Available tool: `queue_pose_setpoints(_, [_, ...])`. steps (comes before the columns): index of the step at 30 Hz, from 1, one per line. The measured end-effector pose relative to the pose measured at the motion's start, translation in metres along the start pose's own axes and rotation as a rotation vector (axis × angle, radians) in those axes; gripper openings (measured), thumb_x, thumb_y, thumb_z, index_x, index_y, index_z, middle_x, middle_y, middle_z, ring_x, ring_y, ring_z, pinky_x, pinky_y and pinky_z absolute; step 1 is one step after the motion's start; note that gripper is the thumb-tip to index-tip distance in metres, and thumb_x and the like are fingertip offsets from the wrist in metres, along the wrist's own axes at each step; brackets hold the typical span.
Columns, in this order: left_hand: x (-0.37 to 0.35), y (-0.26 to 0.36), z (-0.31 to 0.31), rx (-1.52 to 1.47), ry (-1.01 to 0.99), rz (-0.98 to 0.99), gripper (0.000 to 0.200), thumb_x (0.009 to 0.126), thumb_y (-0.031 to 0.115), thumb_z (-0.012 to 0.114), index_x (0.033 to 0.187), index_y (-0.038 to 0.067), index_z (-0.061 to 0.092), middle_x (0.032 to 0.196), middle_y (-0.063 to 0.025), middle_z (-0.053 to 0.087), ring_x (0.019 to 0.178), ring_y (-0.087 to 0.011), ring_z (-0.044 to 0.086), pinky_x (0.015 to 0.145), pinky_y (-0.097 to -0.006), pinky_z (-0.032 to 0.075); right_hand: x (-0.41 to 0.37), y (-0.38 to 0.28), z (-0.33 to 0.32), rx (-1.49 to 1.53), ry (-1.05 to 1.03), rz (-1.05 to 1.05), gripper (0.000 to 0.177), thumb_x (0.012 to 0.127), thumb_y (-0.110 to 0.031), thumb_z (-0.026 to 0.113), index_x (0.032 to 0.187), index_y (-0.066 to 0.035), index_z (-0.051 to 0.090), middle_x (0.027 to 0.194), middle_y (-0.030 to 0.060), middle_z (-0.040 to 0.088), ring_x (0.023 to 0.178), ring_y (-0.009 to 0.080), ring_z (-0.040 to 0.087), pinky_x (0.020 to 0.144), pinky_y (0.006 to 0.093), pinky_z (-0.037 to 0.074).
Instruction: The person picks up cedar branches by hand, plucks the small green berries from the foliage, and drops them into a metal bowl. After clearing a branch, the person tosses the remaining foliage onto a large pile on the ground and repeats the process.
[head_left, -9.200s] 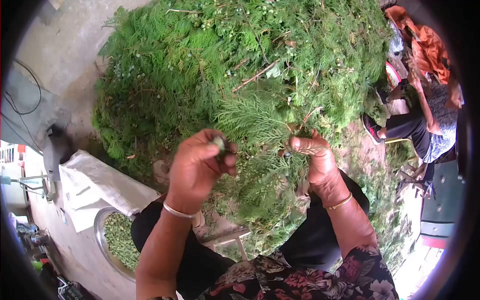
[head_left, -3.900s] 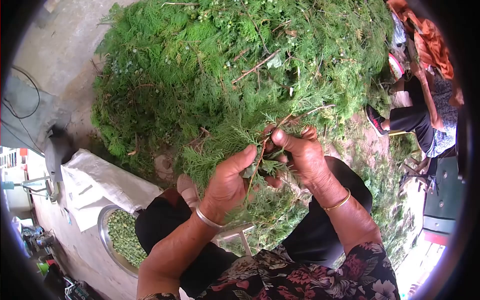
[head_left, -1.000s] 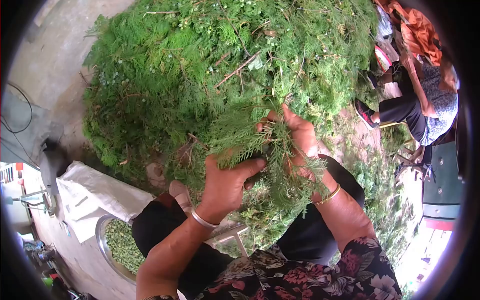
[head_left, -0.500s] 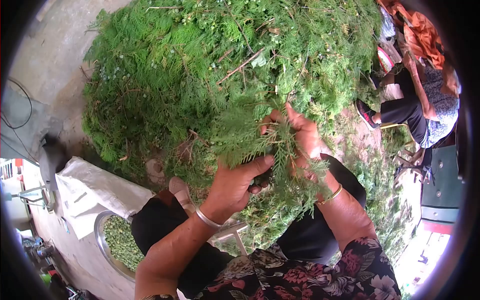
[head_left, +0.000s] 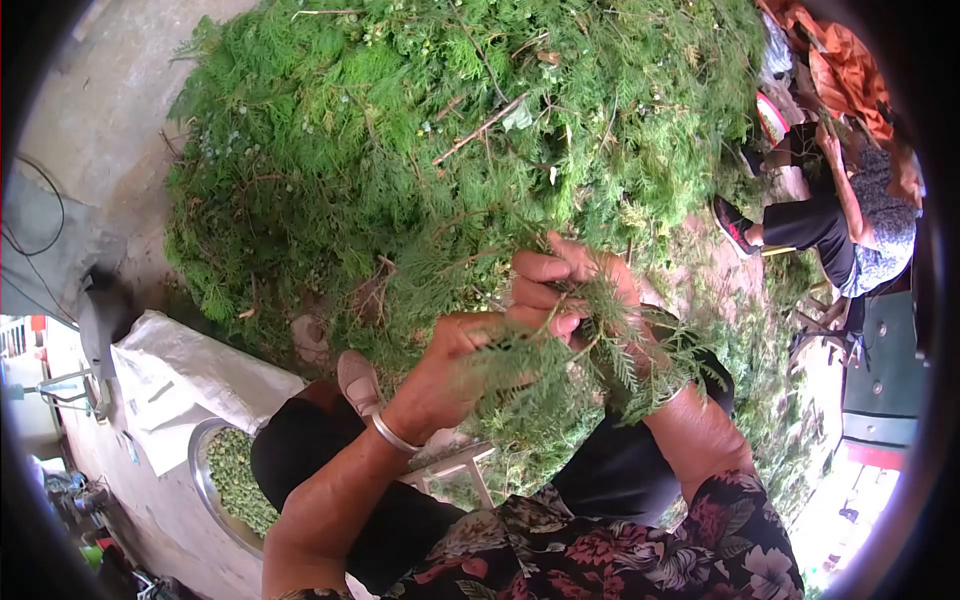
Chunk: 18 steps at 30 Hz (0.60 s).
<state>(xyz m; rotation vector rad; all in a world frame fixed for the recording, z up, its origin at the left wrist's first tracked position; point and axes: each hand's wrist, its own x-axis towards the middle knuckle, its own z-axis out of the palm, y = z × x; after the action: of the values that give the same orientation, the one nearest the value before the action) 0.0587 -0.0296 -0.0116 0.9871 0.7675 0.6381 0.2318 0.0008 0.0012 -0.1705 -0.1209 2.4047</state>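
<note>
A leafy evergreen sprig [head_left: 545, 380], flat and feathery like cypress or arborvitae, is held between my two hands above my lap. My right hand [head_left: 585, 278] is closed around its stem, with foliage spilling over the wrist. Close beside it, my left hand [head_left: 455, 365] has its fingertips pinched against the sprig near the right fingers. Foliage partly hides the left fingers, and any small thing in them cannot be made out. Beyond both hands rises a large heap of similar green branches [head_left: 330, 150], with small pale cones or berries among them.
At lower left, a metal basin [head_left: 203, 470] holds many small green pieces, beside a white sack [head_left: 205, 370]. A light-coloured stool frame [head_left: 455, 465] shows between my knees. Another person [head_left: 850, 210] sits at the right, near orange cloth [head_left: 835, 65]. Loose greenery covers the floor there.
The sprig has turned and now hangs lower, across my hands and right wrist. My right hand has dropped slightly, and my left wrist has shifted left while its fingertips reach closer to the right hand.
</note>
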Motion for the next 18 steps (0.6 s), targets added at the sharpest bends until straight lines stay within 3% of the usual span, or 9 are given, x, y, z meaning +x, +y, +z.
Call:
queue_pose_setpoints(7, [-0.008,-0.003,-0.014,0.034,-0.129,0.127,0.018,0.081,0.003,0.065,0.098,-0.002,0.065,0.085,-0.0026,0.065,0.071,-0.0083,0.058,0.062,-0.0233,0.049,-0.008,-0.003,0.005,-0.003,0.095,-0.014,0.031,0.096,-0.04,0.045,0.079,-0.014,0.046,0.065,-0.0017,0.038,0.062,0.0124,0.042,0.048,0.0233,0.034])
queue_pose_setpoints(9, [-0.01,-0.006,-0.015,0.992,0.053,0.821,0.018,0.081,0.002,0.065,0.097,-0.003,0.065,0.083,-0.0048,0.065,0.067,-0.0091,0.059,0.055,-0.0202,0.047,-0.008,-0.008,0.0,-0.08,0.254,-0.259,0.03,0.095,-0.041,0.048,0.08,-0.014,0.048,0.068,-0.0016,0.04,0.062,0.012,0.043,0.049,0.0238,0.035])
queue_pose_setpoints(10, [-0.008,-0.006,-0.012,0.992,0.047,0.821,0.018,0.081,0.002,0.065,0.097,-0.003,0.065,0.083,-0.0048,0.065,0.067,-0.0091,0.059,0.055,-0.0202,0.047,-0.008,-0.015,-0.011,0.027,0.241,-0.234,0.03,0.094,-0.041,0.049,0.081,-0.014,0.049,0.071,-0.0001,0.043,0.063,0.0127,0.044,0.051,0.0249,0.036])
queue_pose_setpoints(12, [0.0,-0.007,-0.002,-0.577,0.19,-0.12,0.021,0.08,0.001,0.065,0.101,-0.002,0.064,0.084,-0.0057,0.065,0.064,-0.0093,0.059,0.049,-0.0189,0.045,-0.01,-0.018,-0.014,-0.001,0.253,-0.268,0.029,0.094,-0.041,0.049,0.081,-0.015,0.049,0.071,0.0007,0.044,0.064,0.013,0.044,0.051,0.0255,0.037])
queue_pose_setpoints(13, [0.0,-0.007,-0.001,-0.575,0.187,-0.123,0.021,0.08,0.001,0.065,0.101,-0.002,0.064,0.084,-0.0057,0.065,0.064,-0.0093,0.059,0.049,-0.0189,0.045,-0.011,-0.019,-0.015,-0.029,0.265,-0.297,0.029,0.094,-0.041,0.049,0.081,-0.015,0.049,0.072,0.0016,0.045,0.064,0.0133,0.044,0.052,0.0261,0.038])
queue_pose_setpoints(15, [-0.001,-0.006,0.003,0.32,0.383,0.207,0.02,0.081,0.0,0.065,0.1,-0.003,0.063,0.084,-0.0051,0.065,0.063,-0.0084,0.058,0.049,-0.0201,0.044,-0.012,-0.019,-0.014,-0.042,0.288,-0.281,0.028,0.093,-0.041,0.049,0.081,-0.016,0.049,0.072,0.0024,0.046,0.063,0.0143,0.044,0.053,0.0266,0.038])
queue_pose_setpoints(17, [0.001,0.004,0.017,0.187,0.381,0.204,0.017,0.082,0.0,0.064,0.099,-0.003,0.063,0.082,-0.0035,0.064,0.063,-0.0071,0.056,0.049,-0.0201,0.043,-0.008,-0.017,-0.013,-0.069,0.33,-0.234,0.028,0.093,-0.042,0.049,0.081,-0.017,0.049,0.073,0.0039,0.048,0.062,0.0162,0.045,0.054,0.0274,0.039])
queue_pose_setpoints(18, [0.002,0.007,0.024,0.052,0.383,0.2,0.015,0.082,0.0,0.063,0.097,-0.003,0.062,0.08,-0.002,0.063,0.063,-0.0057,0.054,0.05,-0.0202,0.041,-0.003,-0.008,-0.003,-0.117,0.466,-0.329,0.027,0.096,-0.038,0.045,0.082,-0.015,0.046,0.072,0.0013,0.045,0.063,0.0123,0.045,0.053,0.025,0.041])
